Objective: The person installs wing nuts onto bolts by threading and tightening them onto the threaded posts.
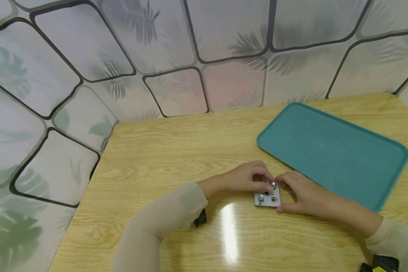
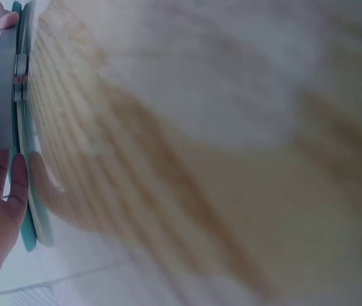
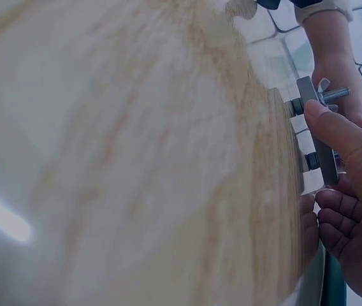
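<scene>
A small grey metal plate with holes lies on the wooden table. Two bolts stand up through it; a wing nut shows on the near-left bolt. At the far-right bolt, my left hand has thumb and forefinger closed around the fitting; the fingertips partly cover it. My right hand grips the plate's right side, thumb at the near corner and forefinger at the far one. From the side, the right wrist view shows the plate raised on bolt heads underneath, with the right thumb against its edge.
A teal tray lies behind and right of the hands, close to the right forearm. Patterned panels stand along the table's back edge and left side. Light glares off the wooden tabletop in front of the plate.
</scene>
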### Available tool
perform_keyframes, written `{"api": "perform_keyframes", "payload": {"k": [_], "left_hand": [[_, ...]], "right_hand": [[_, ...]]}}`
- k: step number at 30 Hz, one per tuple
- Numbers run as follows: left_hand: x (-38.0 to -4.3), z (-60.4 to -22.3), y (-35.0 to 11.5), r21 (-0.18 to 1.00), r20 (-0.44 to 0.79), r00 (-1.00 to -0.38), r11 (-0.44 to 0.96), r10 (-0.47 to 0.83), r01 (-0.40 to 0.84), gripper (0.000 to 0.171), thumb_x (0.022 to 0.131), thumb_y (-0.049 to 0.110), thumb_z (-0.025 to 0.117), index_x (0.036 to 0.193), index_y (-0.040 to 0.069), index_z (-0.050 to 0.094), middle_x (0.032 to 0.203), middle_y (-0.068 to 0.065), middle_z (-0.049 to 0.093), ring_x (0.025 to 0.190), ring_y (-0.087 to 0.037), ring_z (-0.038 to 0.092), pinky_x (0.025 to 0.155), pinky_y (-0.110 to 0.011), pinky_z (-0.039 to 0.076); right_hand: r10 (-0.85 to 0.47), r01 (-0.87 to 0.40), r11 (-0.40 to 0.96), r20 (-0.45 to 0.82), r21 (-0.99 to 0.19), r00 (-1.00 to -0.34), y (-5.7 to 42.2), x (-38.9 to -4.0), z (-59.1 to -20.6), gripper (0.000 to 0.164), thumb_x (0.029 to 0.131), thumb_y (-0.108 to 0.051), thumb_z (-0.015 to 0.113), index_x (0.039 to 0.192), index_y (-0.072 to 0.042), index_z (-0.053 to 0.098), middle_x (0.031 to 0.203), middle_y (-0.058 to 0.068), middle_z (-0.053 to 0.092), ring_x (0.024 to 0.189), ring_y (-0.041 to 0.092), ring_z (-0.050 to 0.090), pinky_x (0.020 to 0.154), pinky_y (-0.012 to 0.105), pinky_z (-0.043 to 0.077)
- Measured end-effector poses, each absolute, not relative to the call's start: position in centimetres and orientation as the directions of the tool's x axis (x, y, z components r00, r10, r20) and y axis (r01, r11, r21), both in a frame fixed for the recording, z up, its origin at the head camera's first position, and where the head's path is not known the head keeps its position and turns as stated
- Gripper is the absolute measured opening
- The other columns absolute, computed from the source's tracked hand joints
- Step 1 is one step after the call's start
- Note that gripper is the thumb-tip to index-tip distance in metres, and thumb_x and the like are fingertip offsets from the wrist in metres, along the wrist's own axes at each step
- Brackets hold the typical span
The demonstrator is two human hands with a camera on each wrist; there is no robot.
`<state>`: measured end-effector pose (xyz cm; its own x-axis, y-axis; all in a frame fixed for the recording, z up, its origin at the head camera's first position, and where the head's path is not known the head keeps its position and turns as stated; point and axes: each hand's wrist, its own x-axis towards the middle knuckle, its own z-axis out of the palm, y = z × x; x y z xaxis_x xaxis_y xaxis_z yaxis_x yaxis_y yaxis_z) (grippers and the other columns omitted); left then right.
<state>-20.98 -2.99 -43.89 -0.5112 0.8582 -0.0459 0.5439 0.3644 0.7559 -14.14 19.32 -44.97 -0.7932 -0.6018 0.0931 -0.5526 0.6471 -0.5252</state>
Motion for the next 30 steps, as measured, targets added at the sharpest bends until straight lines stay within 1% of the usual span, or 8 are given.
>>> {"api": "perform_keyframes", "payload": {"k": [3, 5, 10, 13, 16, 19, 23, 30], "left_hand": [[-20.86, -43.85, -2.92, 0.764, -0.032, -0.493, 0.34, 0.869, 0.549, 0.026, 0.087, 0.021, 0.07, 0.109, 0.009, 0.067, 0.101, 0.001, 0.055, 0.092, -0.002, 0.05, 0.083, -0.011, 0.043], [-20.83, -43.83, -2.9, 0.758, -0.02, -0.503, 0.341, 0.864, 0.556, 0.023, 0.088, 0.019, 0.069, 0.108, 0.009, 0.068, 0.101, 0.0, 0.055, 0.092, -0.002, 0.051, 0.084, -0.011, 0.043], [-20.93, -43.76, -2.95, 0.728, -0.002, -0.582, 0.399, 0.813, 0.557, 0.014, 0.089, 0.02, 0.067, 0.101, 0.012, 0.068, 0.096, 0.003, 0.055, 0.089, -0.002, 0.051, 0.081, -0.01, 0.042], [-21.01, -43.69, -3.0, 0.725, -0.004, -0.599, 0.415, 0.8, 0.55, 0.011, 0.089, 0.022, 0.067, 0.096, 0.013, 0.068, 0.094, 0.004, 0.055, 0.088, -0.002, 0.051, 0.079, -0.01, 0.042], [-21.05, -43.73, -3.04, 0.735, -0.021, -0.57, 0.399, 0.821, 0.548, 0.013, 0.089, 0.022, 0.067, 0.098, 0.013, 0.069, 0.095, 0.004, 0.056, 0.088, -0.002, 0.05, 0.08, -0.011, 0.042], [-21.03, -43.78, -3.08, 0.754, -0.041, -0.542, 0.382, 0.839, 0.535, 0.02, 0.087, 0.023, 0.069, 0.104, 0.013, 0.07, 0.099, 0.004, 0.056, 0.09, -0.002, 0.049, 0.081, -0.012, 0.042], [-20.93, -43.77, -3.04, 0.761, -0.059, -0.533, 0.384, 0.844, 0.523, 0.029, 0.082, 0.025, 0.075, 0.107, 0.013, 0.069, 0.1, 0.004, 0.055, 0.09, -0.001, 0.05, 0.082, -0.011, 0.043], [-20.86, -43.57, -3.05, 0.757, -0.056, -0.507, 0.367, 0.86, 0.541, 0.029, 0.084, 0.023, 0.073, 0.109, 0.012, 0.068, 0.101, 0.003, 0.054, 0.091, -0.002, 0.05, 0.082, -0.011, 0.043]], "right_hand": [[-0.602, -0.554, 0.648, 0.094, -0.524, -0.793, 19.31, -14.17, -44.97, 0.062, 0.075, -0.053, 0.073, 0.115, -0.009, 0.055, 0.096, -0.009, 0.049, 0.088, 0.006, 0.043, 0.075, 0.03, 0.043], [-0.602, -0.552, 0.648, 0.092, -0.525, -0.794, 19.3, -14.18, -44.95, 0.063, 0.075, -0.053, 0.073, 0.116, -0.008, 0.055, 0.096, -0.009, 0.05, 0.088, 0.006, 0.043, 0.075, 0.03, 0.043], [-0.601, -0.546, 0.65, 0.082, -0.528, -0.795, 19.32, -14.16, -44.78, 0.064, 0.076, -0.054, 0.072, 0.116, -0.007, 0.054, 0.095, -0.009, 0.049, 0.087, 0.007, 0.043, 0.074, 0.029, 0.043], [-0.6, -0.542, 0.652, 0.077, -0.53, -0.796, 19.36, -14.14, -44.74, 0.064, 0.076, -0.054, 0.072, 0.115, -0.008, 0.054, 0.095, -0.009, 0.049, 0.087, 0.007, 0.043, 0.074, 0.029, 0.043], [-0.598, -0.538, 0.653, 0.074, -0.533, -0.798, 19.38, -14.12, -44.79, 0.064, 0.075, -0.054, 0.072, 0.116, -0.008, 0.054, 0.096, -0.009, 0.05, 0.088, 0.007, 0.043, 0.075, 0.029, 0.044], [-0.599, -0.538, 0.653, 0.072, -0.533, -0.798, 19.43, -14.1, -44.85, 0.064, 0.076, -0.055, 0.072, 0.116, -0.008, 0.054, 0.096, -0.009, 0.05, 0.088, 0.006, 0.043, 0.074, 0.03, 0.044], [-0.6, -0.542, 0.652, 0.076, -0.53, -0.796, 19.47, -14.12, -44.94, 0.064, 0.076, -0.055, 0.072, 0.116, -0.008, 0.054, 0.096, -0.009, 0.049, 0.088, 0.006, 0.043, 0.074, 0.03, 0.044], [-0.601, -0.552, 0.646, 0.094, -0.527, -0.793, 19.39, -14.21, -45.06, 0.062, 0.075, -0.053, 0.074, 0.115, -0.009, 0.055, 0.094, -0.01, 0.048, 0.087, 0.006, 0.042, 0.073, 0.029, 0.043]]}}
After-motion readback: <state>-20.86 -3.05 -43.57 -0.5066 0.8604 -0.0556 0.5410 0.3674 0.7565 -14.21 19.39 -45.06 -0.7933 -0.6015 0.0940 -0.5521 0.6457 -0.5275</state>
